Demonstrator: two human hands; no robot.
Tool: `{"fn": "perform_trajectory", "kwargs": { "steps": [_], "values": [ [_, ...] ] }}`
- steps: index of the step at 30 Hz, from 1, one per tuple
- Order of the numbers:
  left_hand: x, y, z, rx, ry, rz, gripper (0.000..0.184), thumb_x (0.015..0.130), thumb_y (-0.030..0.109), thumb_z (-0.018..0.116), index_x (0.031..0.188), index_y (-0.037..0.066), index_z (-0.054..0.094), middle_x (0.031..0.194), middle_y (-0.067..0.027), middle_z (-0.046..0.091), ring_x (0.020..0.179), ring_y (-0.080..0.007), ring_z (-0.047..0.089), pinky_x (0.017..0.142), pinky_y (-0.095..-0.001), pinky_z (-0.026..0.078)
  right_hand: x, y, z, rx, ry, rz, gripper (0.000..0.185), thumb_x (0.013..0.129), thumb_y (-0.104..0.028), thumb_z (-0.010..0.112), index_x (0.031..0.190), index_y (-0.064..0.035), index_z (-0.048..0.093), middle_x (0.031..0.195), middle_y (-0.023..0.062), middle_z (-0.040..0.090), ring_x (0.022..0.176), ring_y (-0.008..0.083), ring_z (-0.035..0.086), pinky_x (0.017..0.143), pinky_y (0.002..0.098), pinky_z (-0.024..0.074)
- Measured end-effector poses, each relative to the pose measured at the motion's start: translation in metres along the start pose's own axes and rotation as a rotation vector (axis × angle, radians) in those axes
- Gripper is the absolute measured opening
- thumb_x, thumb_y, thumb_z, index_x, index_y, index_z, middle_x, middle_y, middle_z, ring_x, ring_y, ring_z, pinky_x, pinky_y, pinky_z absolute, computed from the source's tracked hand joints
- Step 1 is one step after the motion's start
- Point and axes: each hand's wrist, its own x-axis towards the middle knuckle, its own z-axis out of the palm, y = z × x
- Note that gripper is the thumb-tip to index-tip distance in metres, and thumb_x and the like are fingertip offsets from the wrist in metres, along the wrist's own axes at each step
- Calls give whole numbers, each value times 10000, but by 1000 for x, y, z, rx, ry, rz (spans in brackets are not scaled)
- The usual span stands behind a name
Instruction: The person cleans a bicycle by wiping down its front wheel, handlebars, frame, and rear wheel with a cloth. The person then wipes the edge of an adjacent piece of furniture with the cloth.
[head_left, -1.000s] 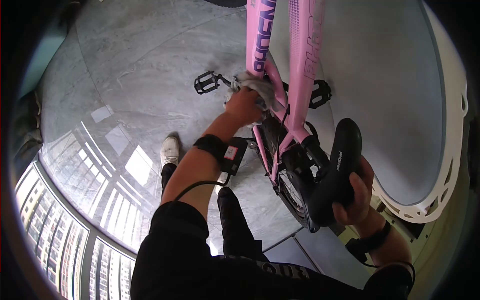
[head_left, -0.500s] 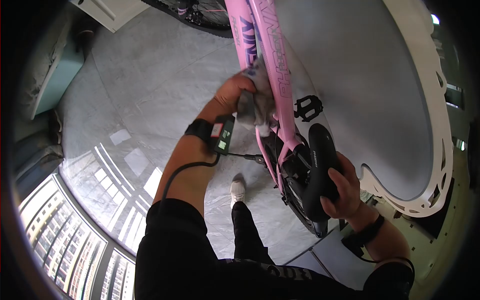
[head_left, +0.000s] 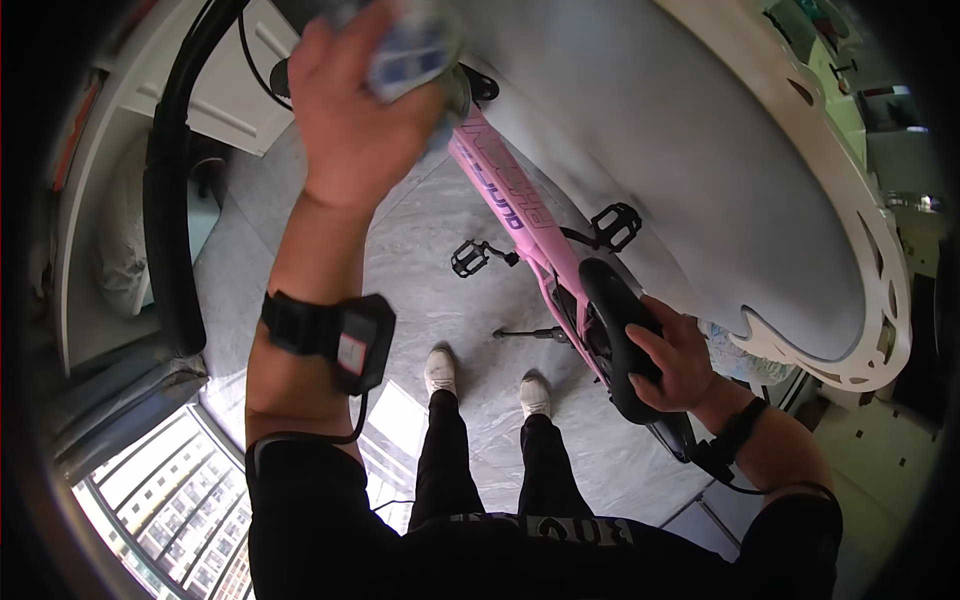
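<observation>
head view: the pink bike (head_left: 495,180) stands on the floor (head_left: 400,265), right hand (head_left: 675,362) clasping its saddle (head_left: 613,318), left hand (head_left: 365,125) gripping a blurred cloth (head_left: 415,58) near its front; a slackened saddle hold could let it tip.

A bunched blue-patterned cloth (head_left: 415,62) is by an upright pink bicycle (head_left: 503,180).

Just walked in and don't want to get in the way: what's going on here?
Someone is standing beside a pink bike with both hands busy. The right hand holds the black seat, while the left hand has a cloth up by the front end of the bike. Blur makes it hard to tell whether the cloth is touching anything there. The kickstand sticks out on the side where the person stands.
</observation>
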Motion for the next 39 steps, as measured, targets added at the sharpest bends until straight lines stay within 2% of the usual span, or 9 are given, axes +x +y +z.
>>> {"fn": "perform_trajectory", "kwargs": {
  "steps": [3,11,16,21,24,27,33,37,39],
  "values": [
    [30,17,31,654,-400,154,411,699,202,652,1105,141,666,1141,-68,584,1039,-240,597,882,-506,455,1,0,-2,29,10,-3,655,653,-231,712,1270,-99,535,1269,267,504,1022,378,571,838,441,458],
    [-10,75,108,699,-1386,63,320,642,191,668,953,219,736,894,-20,703,947,-240,653,831,-464,416,-4,5,-2,47,26,6,603,642,-200,705,1218,-92,563,1282,250,495,982,391,590,788,454,485],
    [-90,86,131,291,-1371,321,198,668,218,690,862,231,726,930,-7,677,971,-237,631,825,-441,408,0,5,-5,67,38,-23,588,660,-194,689,1220,-78,554,1246,272,508,889,388,612,740,446,502],
    [-98,86,112,245,-1364,434,255,702,158,686,939,251,703,1015,19,644,1153,-207,521,1084,-509,268,-3,6,1,64,38,-45,598,685,-202,683,1249,-80,527,1233,283,508,841,385,612,723,446,504],
    [-168,68,105,-35,-877,204,320,757,176,679,1062,272,671,1047,32,617,1216,-221,474,1121,-533,180,-6,9,3,71,34,-56,607,688,-194,686,1260,-79,516,1237,284,503,839,388,610,725,447,504],
    [-247,92,92,93,-968,216,270,755,217,637,1012,281,688,1224,12,552,1298,-261,383,1074,-601,202,-8,7,6,74,26,-60,611,688,-174,688,1265,-76,511,1252,283,494,866,401,610,748,455,506],
    [-324,134,103,-270,-545,-525,434,628,29,654,1033,183,690,1211,-18,556,1182,-314,485,927,-419,443,-8,5,8,65,-33,-57,629,694,-127,687,1285,-60,484,1288,293,468,989,443,587,827,466,502],
    [-318,108,59,-842,-966,-1228,474,675,27,630,1149,48,630,1102,-125,644,993,-301,633,906,-383,486,-8,6,9,35,-41,-80,633,705,-122,680,1296,-44,467,1309,301,445,1038,442,569,862,459,491],
    [-285,102,36,-1381,-527,-1353,460,710,48,594,1169,25,611,1040,-116,661,919,-268,647,866,-367,504,-7,4,9,49,-49,-64,633,708,-119,673,1300,-46,462,1314,303,438,1055,444,562,874,459,486]
  ]
}}
